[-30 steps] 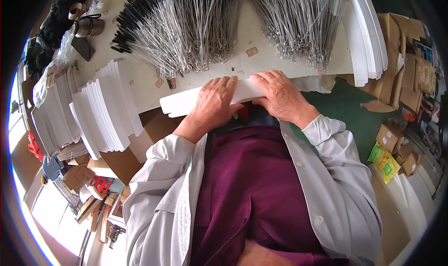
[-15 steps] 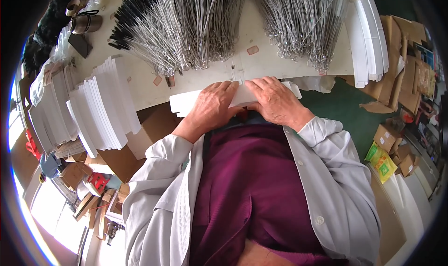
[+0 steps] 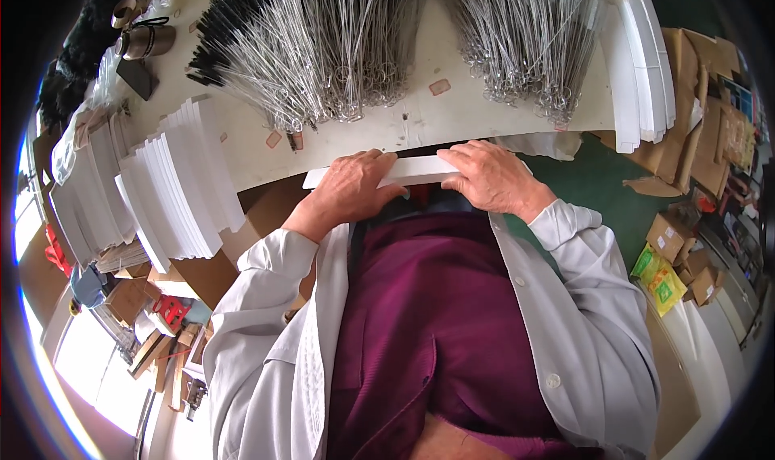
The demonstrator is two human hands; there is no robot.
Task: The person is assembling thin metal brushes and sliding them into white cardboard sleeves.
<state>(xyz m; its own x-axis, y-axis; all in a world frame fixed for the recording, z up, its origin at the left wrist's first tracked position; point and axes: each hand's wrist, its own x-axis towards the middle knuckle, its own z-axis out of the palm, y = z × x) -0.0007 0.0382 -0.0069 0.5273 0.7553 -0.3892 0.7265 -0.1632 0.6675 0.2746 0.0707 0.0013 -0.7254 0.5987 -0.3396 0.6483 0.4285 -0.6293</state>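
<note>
Both hands grip a long, narrow white box [image 3: 418,169], held level just off the table's near edge. My left hand [image 3: 349,187] is wrapped over its left part, the thumb on the near side. Toward the other end, my right hand [image 3: 494,177] closes on it in the same way, fingers on top. The bare middle of the box shows between the two hands; palms hide the rest. Beyond it on the table [image 3: 355,133] lies a large bundle of thin wire-handled brushes [image 3: 323,52] with black bristles. A second bundle of wire-handled brushes [image 3: 525,40] lies to its right.
Rows of flat white boxes [image 3: 173,190] stand at the left, and more white boxes [image 3: 640,64] lie at the table's right end. A metal flask [image 3: 148,40] is at the back left. Brown cartons [image 3: 686,113] and a yellow-green packet [image 3: 660,281] lie at the right.
My hands have moved apart along the white piece, the left one shifting left and the right one right. The piece, wider and flatter before, now looks like a narrow closed box.
</note>
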